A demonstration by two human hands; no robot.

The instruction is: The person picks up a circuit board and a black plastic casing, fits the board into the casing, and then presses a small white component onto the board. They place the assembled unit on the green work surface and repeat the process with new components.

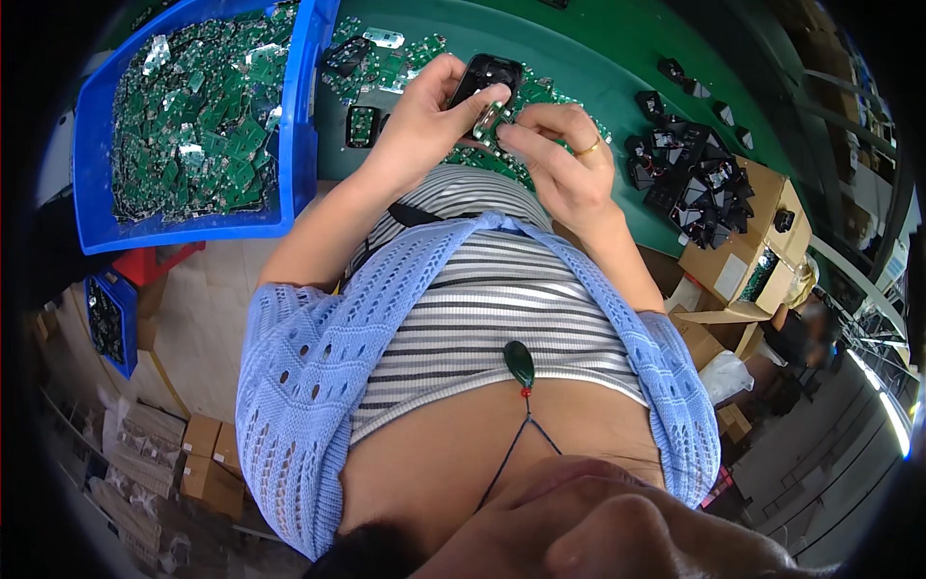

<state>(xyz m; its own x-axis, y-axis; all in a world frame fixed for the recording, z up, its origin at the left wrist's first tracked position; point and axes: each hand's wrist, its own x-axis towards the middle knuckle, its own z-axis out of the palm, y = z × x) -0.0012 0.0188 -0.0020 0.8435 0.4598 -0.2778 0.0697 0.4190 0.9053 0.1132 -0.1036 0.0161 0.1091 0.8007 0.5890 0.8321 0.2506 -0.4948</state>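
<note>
- Landmark: blue bin (193, 237), heaped with green boards. All the work sits right of it, over the green table (603, 63).
- Left hand (420, 121), nearer the bin: closed around the black housing (494, 69), thumb across its near end.
- Right hand (569, 169), farther from the bin: thumb and fingertips look pinched on the green circuit board (489, 120), at its side away from the bin.
- Key relation, my read: board vs housing. Board sits at the housing's body-side end, between left thumb tip and right fingertips. Housing's long axis points roughly away from the body; board's looks slanted, far end leaning away from the bin. Both hands are right at the board.
- Nearest the bin on the table: second housing (362, 126), board inside.
- Farthest right from the bin: pile of black parts (694, 179), cardboard box (738, 227) beside it.
- Hidden: left fingers behind the housing; right hand's lower fingers curled under.
- Can't tell: whether board touches housing or a wire joins them. Housing interior too dark.
</note>
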